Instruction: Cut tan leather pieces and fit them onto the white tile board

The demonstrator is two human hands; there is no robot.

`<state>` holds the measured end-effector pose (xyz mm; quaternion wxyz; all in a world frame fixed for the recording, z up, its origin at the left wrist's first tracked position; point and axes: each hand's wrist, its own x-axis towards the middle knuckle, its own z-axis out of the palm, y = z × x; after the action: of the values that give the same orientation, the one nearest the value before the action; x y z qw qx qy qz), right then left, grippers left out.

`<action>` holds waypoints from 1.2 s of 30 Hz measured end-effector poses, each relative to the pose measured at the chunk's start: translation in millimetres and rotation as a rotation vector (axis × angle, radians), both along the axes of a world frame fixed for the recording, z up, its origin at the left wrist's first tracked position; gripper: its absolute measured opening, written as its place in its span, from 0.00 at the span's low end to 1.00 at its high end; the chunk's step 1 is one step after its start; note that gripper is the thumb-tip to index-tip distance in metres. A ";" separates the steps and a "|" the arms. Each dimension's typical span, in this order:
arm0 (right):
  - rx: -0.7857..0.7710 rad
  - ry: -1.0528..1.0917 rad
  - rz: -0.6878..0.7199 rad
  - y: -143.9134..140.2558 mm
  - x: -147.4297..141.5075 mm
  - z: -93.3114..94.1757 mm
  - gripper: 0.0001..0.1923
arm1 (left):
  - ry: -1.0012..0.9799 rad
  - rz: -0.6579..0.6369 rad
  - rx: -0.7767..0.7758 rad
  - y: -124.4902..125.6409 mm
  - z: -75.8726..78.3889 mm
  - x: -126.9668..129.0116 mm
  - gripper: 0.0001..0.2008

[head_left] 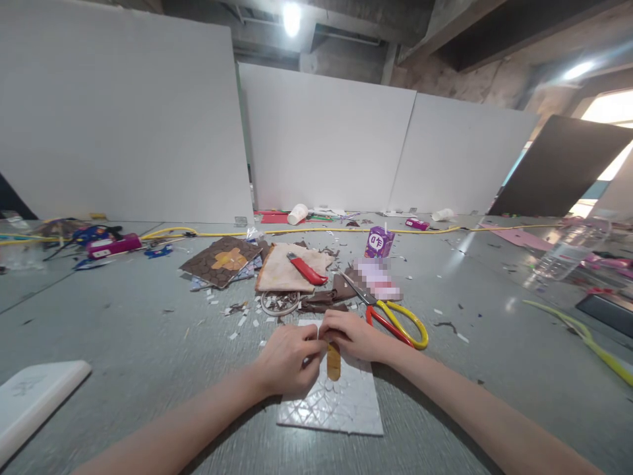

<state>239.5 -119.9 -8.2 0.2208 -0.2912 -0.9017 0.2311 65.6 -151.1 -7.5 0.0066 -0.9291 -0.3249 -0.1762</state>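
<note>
A white board (341,412) with a cracked, tile-like pattern lies flat in front of me. On it is a yellow-brown strip with a rounded end (333,364); its far end runs under my fingers. My left hand (291,359) is curled over the board's left part, fingertips pinched together. Meeting it from the right, my right hand (351,333) is also closed, its fingertips bent down by the strip's far end. Whatever lies between the fingertips is hidden. Scissors (390,313) with red and yellow handles lie just beyond my right hand.
Further off, a red-handled cutter (307,269) rests on a beige cloth (274,270). Left of it lies a brown patterned board (212,254) with an orange shape. A purple drink carton (378,243) stands behind the scissors. White and brown scraps (242,321) litter the surface.
</note>
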 end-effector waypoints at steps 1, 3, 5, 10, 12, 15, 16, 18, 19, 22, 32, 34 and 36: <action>-0.003 0.015 -0.013 -0.5 0.1 -0.2 0.09 | 0.005 -0.006 0.002 0.3 -0.2 0.0 0.09; -0.011 0.056 -0.050 -1.6 -0.1 -0.4 0.09 | 0.027 -0.012 0.011 0.7 -0.4 0.0 0.09; -0.030 0.088 -0.097 -2.2 -0.5 -0.2 0.08 | 0.051 -0.013 0.012 0.8 -0.3 0.0 0.09; -0.132 0.153 -0.194 0.0 -0.9 0.4 0.07 | 0.066 -0.053 -0.035 0.3 -0.3 0.6 0.08; -0.184 0.186 -0.208 1.5 -0.5 -0.4 0.07 | 0.059 -0.071 -0.049 -0.3 -0.5 0.9 0.08; -0.245 0.261 -0.216 2.6 -0.3 -1.8 0.06 | 0.011 -0.063 -0.067 -1.3 -0.8 0.8 0.10; -0.247 0.291 -0.216 2.5 -0.3 -2.0 0.06 | -0.020 -0.039 -0.070 -1.2 -0.9 0.5 0.10; -0.220 0.343 -0.214 2.0 0.0 -1.4 0.07 | -0.092 0.034 -0.081 0.1 -1.8 -0.4 0.09; -0.194 0.361 -0.213 1.7 0.6 -0.8 0.08 | -0.130 0.076 -0.088 1.4 -2.4 -0.9 0.09; -0.106 0.368 -0.201 1.8 4.5 1.6 0.10 | -0.217 0.179 -0.132 6.3 -5.1 -2.2 0.09; -0.004 0.095 0.020 6.0 16.8 -2.6 0.15 | -0.158 0.118 -0.154 9.0 -6.9 -2.3 0.11; -0.013 0.090 0.028 6.8 17.2 -4.6 0.15 | -0.150 0.118 -0.142 8.9 -7.5 -2.0 0.11; -0.018 0.093 0.020 7.3 17.5 -6.1 0.15 | -0.145 0.115 -0.138 9.2 -8.2 -1.8 0.10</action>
<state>257.0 -112.6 -14.2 0.2576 -0.2729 -0.8912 0.2549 63.8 -141.9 -15.6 -0.0710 -0.8921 -0.3885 -0.2193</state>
